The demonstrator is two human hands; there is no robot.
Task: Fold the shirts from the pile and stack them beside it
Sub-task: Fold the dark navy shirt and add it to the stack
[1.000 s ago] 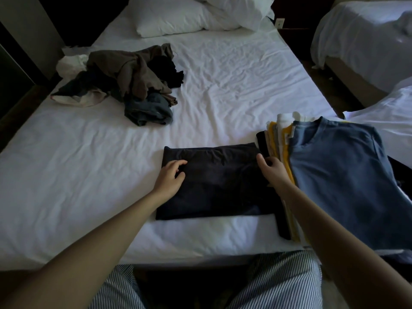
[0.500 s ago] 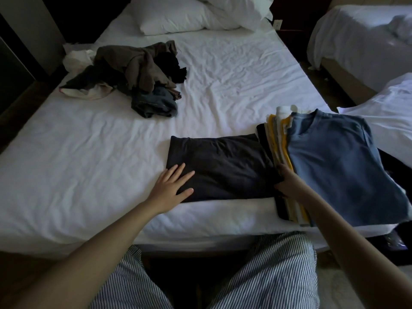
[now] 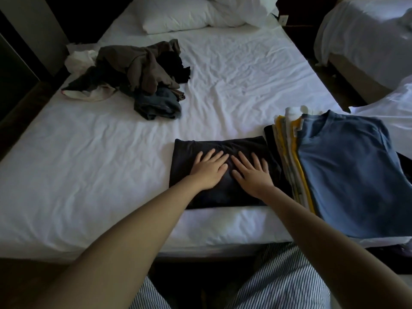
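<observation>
Dark navy folded shirt [image 3: 223, 197] lies at the near edge of the bed [image 3: 111, 163], just beside the folded stack [image 3: 356, 175]; left hand [image 3: 208, 170] and right hand [image 3: 252, 172] press it flat, each grip spread, fingers straight.

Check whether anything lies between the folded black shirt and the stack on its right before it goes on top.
Nothing visible does. The folded black shirt lies right beside the stack, with no gap showing. The left hand and right hand rest flat on it. Nothing lies on the stack's blue top shirt.
</observation>
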